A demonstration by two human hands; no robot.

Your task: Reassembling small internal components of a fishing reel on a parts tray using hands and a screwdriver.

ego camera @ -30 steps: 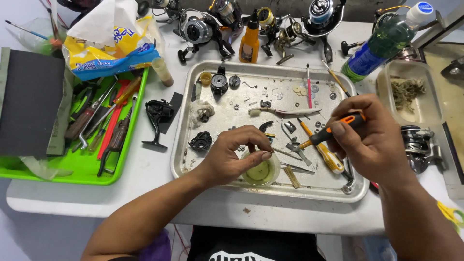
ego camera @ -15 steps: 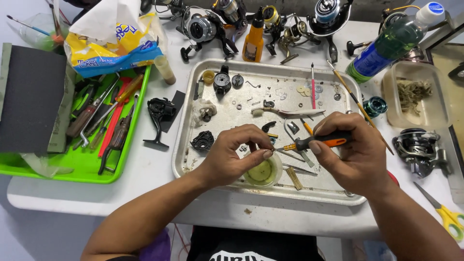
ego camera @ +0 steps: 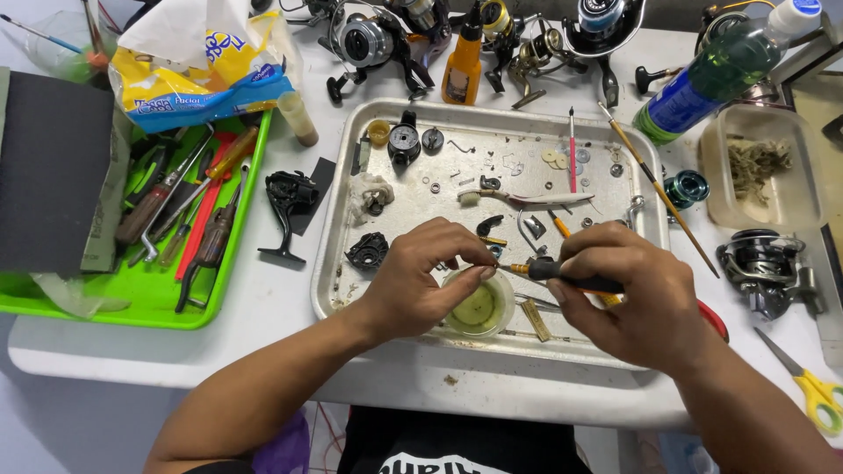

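My left hand (ego camera: 421, 276) pinches a tiny metal part between thumb and forefinger, just above a small round tub of yellowish grease (ego camera: 479, 307). My right hand (ego camera: 637, 294) grips a small orange-and-black screwdriver (ego camera: 549, 270) whose tip points left at the pinched part. Both hands hover over the front of a metal tray (ego camera: 338, 219) strewn with small fishing-reel parts. The part itself is too small to make out.
A green tray of screwdrivers and pliers (ego camera: 189, 211) lies at left beside a dark sanding block (ego camera: 48, 175). Several fishing reels (ego camera: 369, 39) line the back edge. An orange oil bottle (ego camera: 461, 57), a green bottle (ego camera: 711, 70), a plastic tub (ego camera: 764, 167) and yellow scissors (ego camera: 812, 391) stand around.
My right hand has swung left and down, bringing the screwdriver from an upright hold over the right of the tray to point at my left hand's fingertips.
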